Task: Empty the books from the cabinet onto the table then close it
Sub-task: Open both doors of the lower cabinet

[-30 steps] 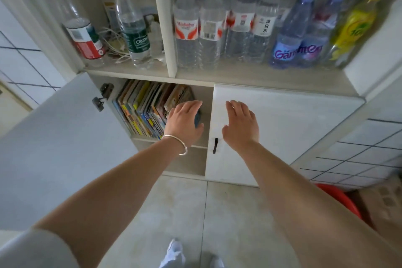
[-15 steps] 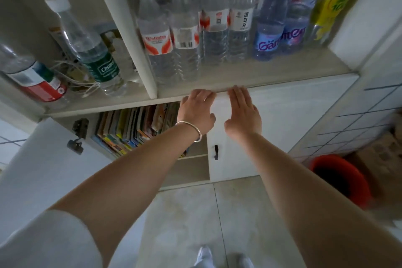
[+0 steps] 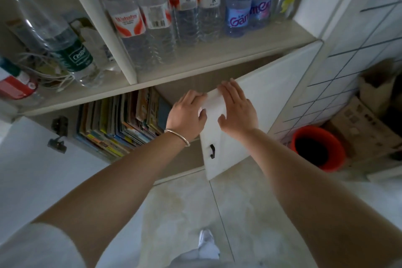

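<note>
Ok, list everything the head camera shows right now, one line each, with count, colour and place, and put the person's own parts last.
books: one row, exact count unclear, multicoloured, upright in the open lower cabinet.
right door: one, white, partly open, black handle.
left door: one, white, swung wide open.
water bottles: about eight, clear and blue, right shelf compartment.
green-label bottle: one, clear, left compartment.
cables: tangle, white, left compartment.
bucket: one, red, floor at right.
left hand: grips the right door's top edge; silver bracelet.
right hand: flat on the right door's front.
</note>
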